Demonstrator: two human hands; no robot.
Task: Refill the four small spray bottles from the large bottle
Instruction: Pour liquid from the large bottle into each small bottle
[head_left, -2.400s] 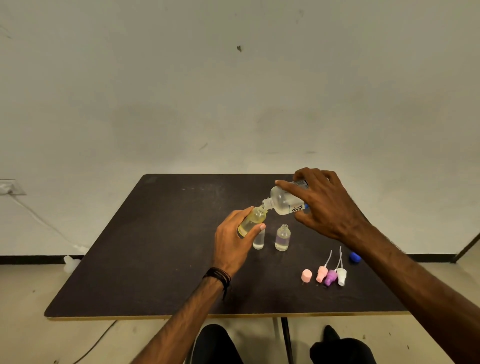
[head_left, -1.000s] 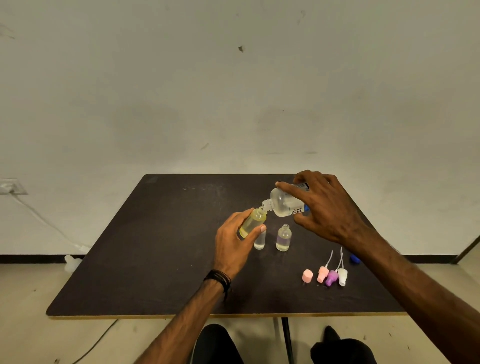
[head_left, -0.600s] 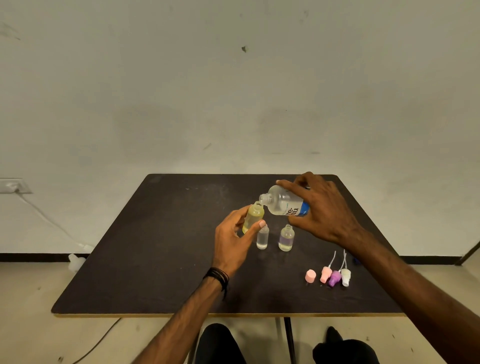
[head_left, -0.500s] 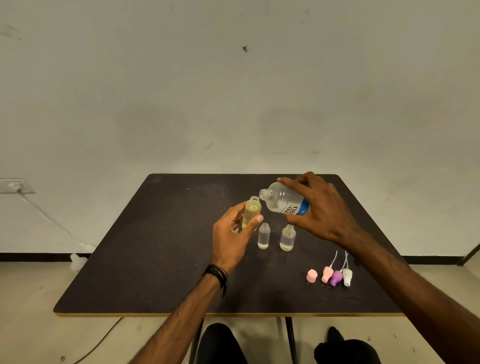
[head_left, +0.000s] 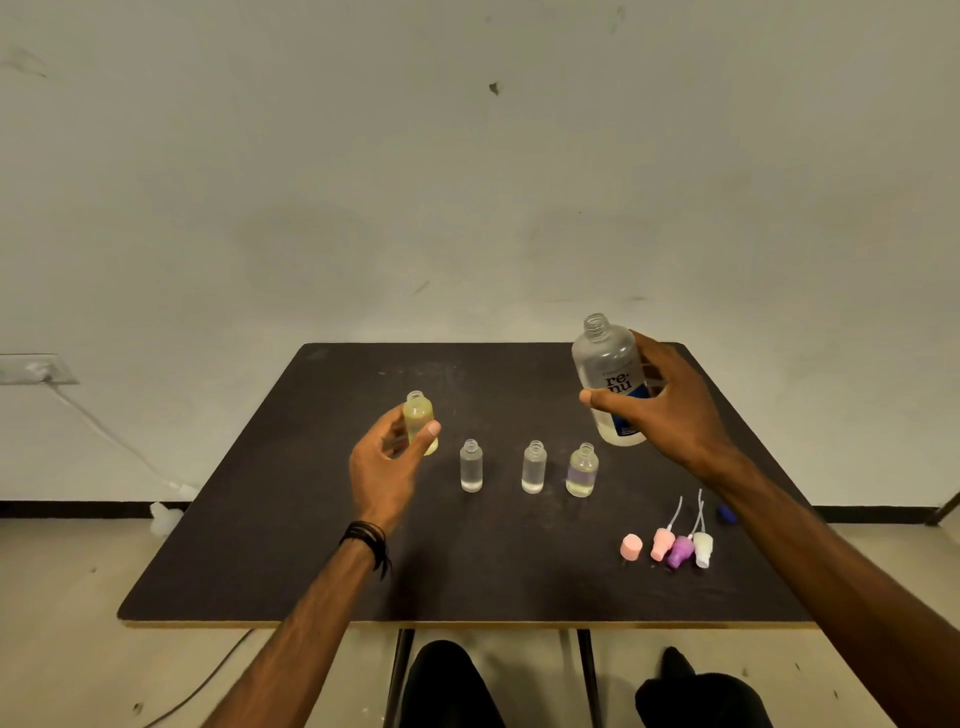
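My left hand (head_left: 384, 467) holds a small yellowish bottle (head_left: 418, 420) upright, uncapped, above the dark table (head_left: 311, 519) at centre left. My right hand (head_left: 670, 415) grips the large clear bottle (head_left: 608, 374) with a blue label, upright and open-necked, at the table's far right. Three more small open bottles stand in a row between my hands: a clear one (head_left: 471, 466), another clear one (head_left: 534, 467), and a rounder one with a purplish tint (head_left: 582, 471).
Several spray tops lie near the front right: a pink cap (head_left: 631, 547), a pink sprayer (head_left: 663, 543), a purple sprayer (head_left: 680, 551) and a white sprayer (head_left: 703, 548). A blue cap (head_left: 726, 513) shows beside my right forearm. A wall socket and cable are at left.
The large bottle has gone from tipped over the yellowish bottle's mouth to upright and moved right. My left hand carried the yellowish bottle left. A third standing bottle is now in sight.
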